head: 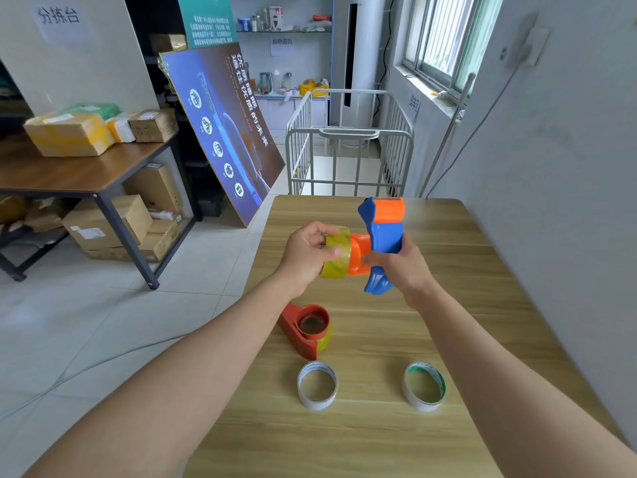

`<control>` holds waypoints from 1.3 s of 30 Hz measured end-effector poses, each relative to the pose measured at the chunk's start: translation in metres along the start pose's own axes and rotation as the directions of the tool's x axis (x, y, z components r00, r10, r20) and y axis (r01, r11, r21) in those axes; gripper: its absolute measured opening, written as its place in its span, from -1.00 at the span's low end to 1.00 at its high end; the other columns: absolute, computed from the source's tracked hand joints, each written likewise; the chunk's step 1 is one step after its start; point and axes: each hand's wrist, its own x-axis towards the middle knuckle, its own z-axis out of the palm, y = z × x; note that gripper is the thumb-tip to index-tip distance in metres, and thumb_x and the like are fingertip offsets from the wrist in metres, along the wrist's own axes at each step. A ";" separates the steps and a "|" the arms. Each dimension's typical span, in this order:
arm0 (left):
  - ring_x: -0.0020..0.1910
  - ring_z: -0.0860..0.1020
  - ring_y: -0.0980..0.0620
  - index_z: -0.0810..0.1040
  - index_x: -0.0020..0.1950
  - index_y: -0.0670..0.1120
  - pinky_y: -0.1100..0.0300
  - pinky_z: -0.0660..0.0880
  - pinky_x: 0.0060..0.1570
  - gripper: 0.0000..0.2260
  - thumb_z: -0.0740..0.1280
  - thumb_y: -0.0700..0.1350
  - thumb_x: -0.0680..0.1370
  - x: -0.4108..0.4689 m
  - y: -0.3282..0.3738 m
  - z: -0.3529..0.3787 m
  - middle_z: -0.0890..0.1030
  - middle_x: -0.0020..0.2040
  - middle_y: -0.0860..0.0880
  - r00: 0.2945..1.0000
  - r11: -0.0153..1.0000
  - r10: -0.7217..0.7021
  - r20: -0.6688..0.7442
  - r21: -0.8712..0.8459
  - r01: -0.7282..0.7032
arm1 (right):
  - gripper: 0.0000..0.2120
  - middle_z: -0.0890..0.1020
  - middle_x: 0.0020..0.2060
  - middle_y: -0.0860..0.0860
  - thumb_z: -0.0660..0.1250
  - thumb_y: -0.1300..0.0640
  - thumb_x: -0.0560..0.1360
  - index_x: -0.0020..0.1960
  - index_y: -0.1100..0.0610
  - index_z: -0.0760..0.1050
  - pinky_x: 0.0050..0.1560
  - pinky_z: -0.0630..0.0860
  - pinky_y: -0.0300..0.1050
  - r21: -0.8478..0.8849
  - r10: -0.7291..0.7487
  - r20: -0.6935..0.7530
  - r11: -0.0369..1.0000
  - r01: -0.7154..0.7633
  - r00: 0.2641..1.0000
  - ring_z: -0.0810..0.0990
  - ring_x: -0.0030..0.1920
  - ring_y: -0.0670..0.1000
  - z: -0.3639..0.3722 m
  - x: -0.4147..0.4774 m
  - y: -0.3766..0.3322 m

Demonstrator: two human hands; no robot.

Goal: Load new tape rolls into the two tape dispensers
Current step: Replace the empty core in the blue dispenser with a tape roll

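Observation:
My right hand (401, 262) grips a blue and orange tape dispenser (381, 232), held above the wooden table (482, 322). My left hand (306, 257) holds a yellowish clear tape roll (337, 257) pressed against the dispenser's orange hub (358, 253). A red dispenser (305, 331) lies on the table below my left wrist, with a yellowish tape roll around its core. Two empty white cardboard tape cores stand near the front: one to the left (317, 384), one to the right (424, 386).
A grey wall runs along the table's right side. A metal cage trolley (348, 146) stands beyond the far edge. At left are a leaning poster board (220, 129) and a brown table (79, 174) stacked with parcels, with boxes beneath it.

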 end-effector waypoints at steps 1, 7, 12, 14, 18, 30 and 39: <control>-0.03 0.62 -0.12 0.56 -0.08 0.00 -0.01 0.58 -0.08 -0.76 0.40 -0.35 0.47 0.000 0.000 0.000 0.65 -0.02 -0.13 1.000 1.000 -0.007 -0.002 -0.015 0.007 | -0.65 0.53 -0.16 0.02 0.49 0.27 0.31 -0.01 0.08 0.41 -0.20 0.48 -0.13 0.003 0.002 -0.001 1.000 -0.002 1.000 0.50 -0.20 0.02 0.000 0.000 0.000; 0.00 0.57 -0.12 0.51 0.10 0.01 -0.01 0.50 0.00 -0.79 0.33 -0.27 0.55 0.004 0.002 -0.004 0.61 0.04 -0.15 0.998 0.995 -0.065 0.013 -0.072 0.066 | -0.65 0.52 -0.16 0.02 0.48 0.27 0.32 0.01 0.09 0.42 -0.19 0.47 -0.12 -0.004 -0.004 0.008 1.000 0.004 1.000 0.50 -0.19 0.03 0.001 -0.001 -0.001; 0.08 0.50 -0.02 0.44 0.31 -0.14 0.20 0.42 -0.08 -0.71 0.27 -0.25 0.58 0.007 0.006 -0.008 0.54 0.13 -0.09 0.990 0.988 -0.128 -0.059 -0.094 0.122 | -0.66 0.51 -0.18 0.01 0.47 0.27 0.30 0.00 0.11 0.42 -0.19 0.44 -0.10 -0.046 0.008 -0.037 0.999 -0.010 0.999 0.48 -0.20 0.03 0.001 0.001 0.000; 0.06 0.48 0.06 0.44 0.30 -0.13 0.30 0.38 -0.09 -0.69 0.35 -0.17 0.56 0.005 0.007 -0.010 0.52 0.07 0.00 0.992 0.991 -0.122 -0.045 -0.052 0.120 | -0.67 0.53 -0.19 -0.02 0.46 0.27 0.30 0.00 0.11 0.44 -0.20 0.44 -0.11 -0.038 0.014 -0.085 0.999 -0.018 0.996 0.50 -0.21 0.02 0.000 0.001 0.001; 0.14 0.50 0.00 0.49 0.18 -0.06 0.18 0.38 0.06 -0.72 0.42 -0.17 0.50 0.003 0.005 -0.018 0.55 0.14 -0.03 0.992 0.991 -0.128 0.017 -0.025 0.128 | -0.60 0.59 -0.15 0.01 0.42 0.27 0.28 0.10 0.17 0.47 -0.21 0.47 -0.12 0.003 0.033 -0.187 0.999 -0.034 0.982 0.56 -0.18 0.04 -0.004 0.003 0.004; 0.06 0.47 0.00 0.55 0.06 0.11 0.13 0.43 0.09 -0.52 0.28 -0.48 0.45 0.000 0.010 -0.016 0.51 0.05 -0.02 0.959 1.000 0.011 0.284 0.005 -0.013 | -0.71 0.51 -0.23 0.00 0.42 0.31 0.34 -0.02 0.12 0.41 -0.31 0.43 -0.17 0.049 0.056 -0.150 0.998 -0.049 0.987 0.49 -0.28 0.00 -0.004 0.001 0.003; -0.03 0.62 0.04 0.55 0.25 0.08 0.07 0.63 -0.08 -0.48 0.09 -0.46 0.57 -0.003 0.010 -0.011 0.61 0.10 0.02 0.978 0.993 -0.079 0.194 -0.073 0.095 | -0.63 0.54 -0.14 0.04 0.47 0.28 0.32 0.07 0.14 0.44 -0.20 0.48 -0.12 0.047 0.046 -0.043 0.998 -0.044 0.998 0.52 -0.18 0.05 0.000 -0.004 -0.001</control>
